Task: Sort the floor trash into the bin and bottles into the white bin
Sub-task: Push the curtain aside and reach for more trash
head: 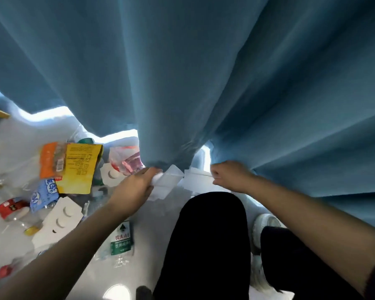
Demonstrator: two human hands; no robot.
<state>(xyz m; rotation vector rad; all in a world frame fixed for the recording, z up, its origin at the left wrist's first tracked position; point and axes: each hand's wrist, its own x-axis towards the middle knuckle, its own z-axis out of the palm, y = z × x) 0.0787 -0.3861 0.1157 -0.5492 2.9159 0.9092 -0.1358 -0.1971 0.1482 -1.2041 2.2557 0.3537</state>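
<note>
Left hand (pixel 136 187): closed on folded white paper (pixel 168 184), at hem of blue curtain (pixel 182 83).
Right hand (pixel 230 175): fingers curled at edge of second white paper piece (pixel 196 178); actual grip not discernible.
Green-labelled clear bottle (pixel 120 239): flat on pale floor (pixel 145 245), below left forearm.
Yellow packet (pixel 80 167), orange wrapper (pixel 50 159), red-labelled bottle (pixel 11 210): well left of hands.
</note>
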